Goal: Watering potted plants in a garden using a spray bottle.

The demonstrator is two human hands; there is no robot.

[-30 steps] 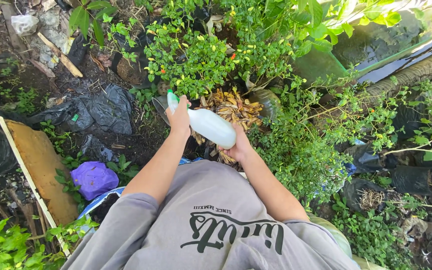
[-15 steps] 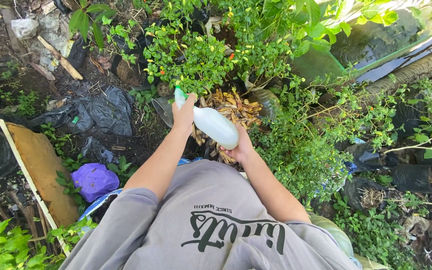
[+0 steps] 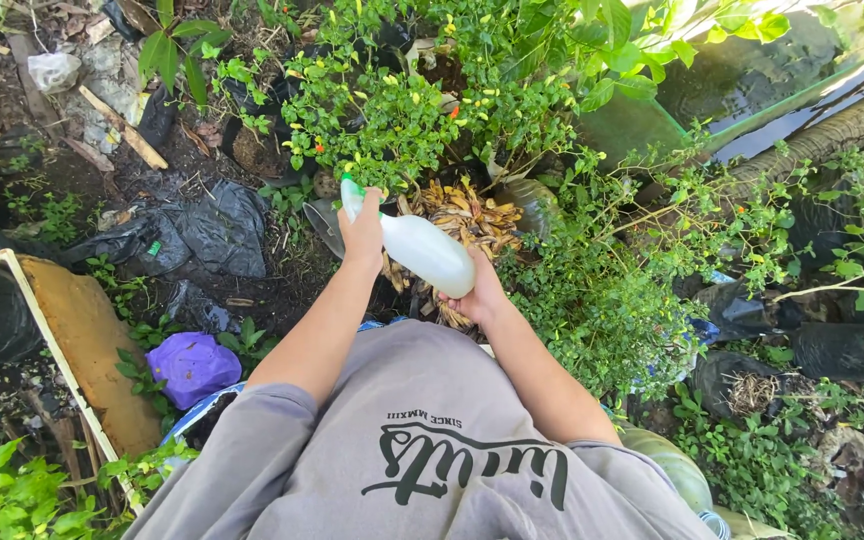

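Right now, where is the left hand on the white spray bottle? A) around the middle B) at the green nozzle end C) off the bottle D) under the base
B: the left hand wraps the neck just below the green nozzle of the white spray bottle, while the right hand supports the base end, with the bottle tilted toward the chili plant.

Between the hands, the translucent milky-white plastic spray bottle (image 3: 422, 250) carries a bright green nozzle (image 3: 350, 186). Just beyond the hands, the dark green leafy pepper bush (image 3: 402, 110) is dotted with yellow, orange and red fruits, above yellow-brown dried peels (image 3: 467, 220). Left of the left hand (image 3: 363, 232) lie black plastic sheeting (image 3: 217, 225) and a purple crumpled plastic bag (image 3: 192, 365).
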